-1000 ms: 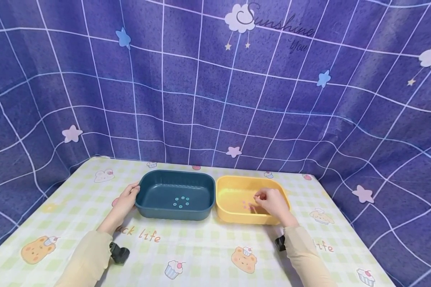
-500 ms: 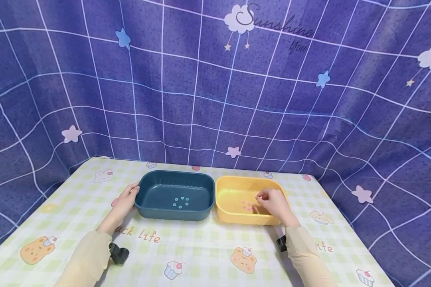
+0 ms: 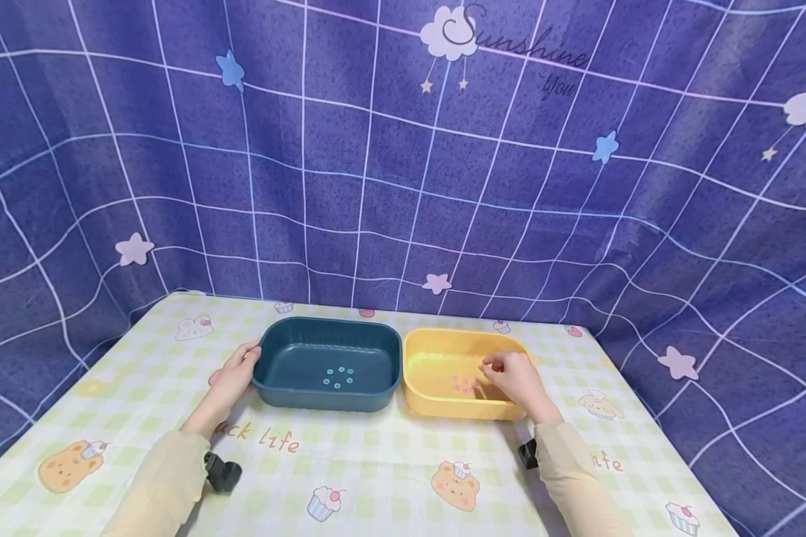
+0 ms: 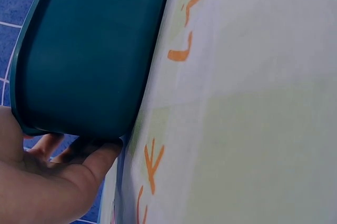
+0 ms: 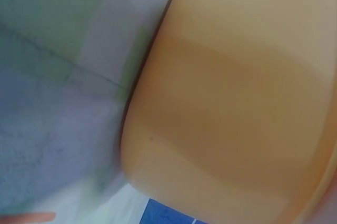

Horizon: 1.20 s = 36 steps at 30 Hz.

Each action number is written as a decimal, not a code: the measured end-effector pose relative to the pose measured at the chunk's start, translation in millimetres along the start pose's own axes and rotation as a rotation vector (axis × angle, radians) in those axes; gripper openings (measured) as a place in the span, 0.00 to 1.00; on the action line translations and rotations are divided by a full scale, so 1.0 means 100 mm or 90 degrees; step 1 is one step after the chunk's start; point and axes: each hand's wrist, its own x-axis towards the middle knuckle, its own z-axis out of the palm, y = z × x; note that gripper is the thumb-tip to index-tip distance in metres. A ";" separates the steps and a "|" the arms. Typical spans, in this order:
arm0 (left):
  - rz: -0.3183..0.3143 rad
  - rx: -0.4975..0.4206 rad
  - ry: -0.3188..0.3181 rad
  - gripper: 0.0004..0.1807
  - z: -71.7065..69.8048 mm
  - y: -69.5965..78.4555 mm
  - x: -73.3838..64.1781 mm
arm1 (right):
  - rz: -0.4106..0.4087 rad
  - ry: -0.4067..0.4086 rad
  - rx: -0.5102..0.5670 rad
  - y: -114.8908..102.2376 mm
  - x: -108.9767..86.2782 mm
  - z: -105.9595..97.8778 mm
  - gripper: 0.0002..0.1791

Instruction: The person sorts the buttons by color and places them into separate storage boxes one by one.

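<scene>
In the head view my left hand [image 3: 238, 365] rests against the left end wall of a dark teal bin [image 3: 329, 401]. The left wrist view shows the thumb [image 4: 102, 161] on the bin's outer end, with fingers beneath its rim. Several small teal rings [image 3: 337, 385] lie in a loose circle on that bin's floor. My right hand [image 3: 516, 377] reaches over the near right side of a yellow bin [image 3: 463, 409]. Its fingers are curled, thumb and forefinger together; nothing shows between them. Small pink rings [image 3: 466, 390] lie just left of the fingertips. The right wrist view shows mostly the bin's outer wall [image 5: 226, 103].
The two bins stand side by side, almost touching, toward the back of a table with a checked cloth [image 3: 376, 462]. A blue grid-patterned curtain [image 3: 403, 164] hangs behind. A black wrist camera [image 3: 223, 473] is strapped below each sleeve.
My right hand has drawn back slightly to the right, so more of the pink rings show. The left hand and both bins have stayed in place.
</scene>
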 end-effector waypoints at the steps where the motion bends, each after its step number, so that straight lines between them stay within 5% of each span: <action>1: 0.000 -0.001 0.000 0.33 0.00 0.00 0.00 | 0.001 -0.001 -0.001 0.00 0.00 0.00 0.07; 20: -0.009 -0.009 0.000 0.33 0.04 0.00 0.09 | -0.007 0.016 0.008 -0.06 -0.05 -0.07 0.07; 29: -0.078 0.074 -0.027 0.34 -0.11 0.16 0.17 | -0.055 0.096 0.010 -0.30 -0.11 -0.29 0.06; 32: -0.030 0.127 0.010 0.34 -0.16 0.26 0.16 | -0.083 0.150 0.010 -0.41 -0.15 -0.36 0.05; 36: 0.127 0.250 0.121 0.32 -0.17 0.53 0.02 | -0.155 0.219 -0.012 -0.57 -0.21 -0.45 0.04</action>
